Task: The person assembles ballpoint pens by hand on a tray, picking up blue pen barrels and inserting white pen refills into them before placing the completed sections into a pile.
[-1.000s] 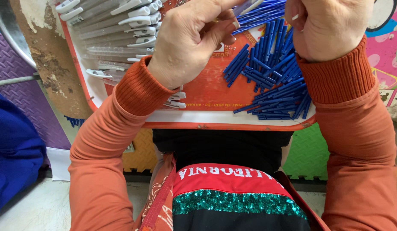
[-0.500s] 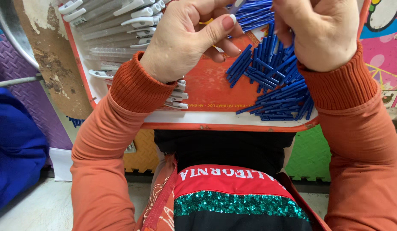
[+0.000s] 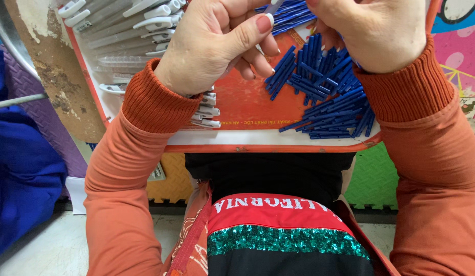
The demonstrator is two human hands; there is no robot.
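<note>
Orange-sleeved arms reach over red tray (image 3: 247, 110) | blue sticks (image 3: 329, 97) heaped at tray's right, near edge | left hand (image 3: 217, 43) pinching thin pale tube (image 3: 273, 6) above tray | right hand (image 3: 373, 30) closed beside it, grip unclear | white-capped pens (image 3: 125, 25) piled far left

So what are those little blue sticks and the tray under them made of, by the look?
The blue sticks look like moulded plastic: uniform colour, slight sheen, identical thin shapes. The tray seems plastic or coated metal, with a smooth orange surface and pale rim; I cannot tell which. The left hand pinches one pale piece.
</note>
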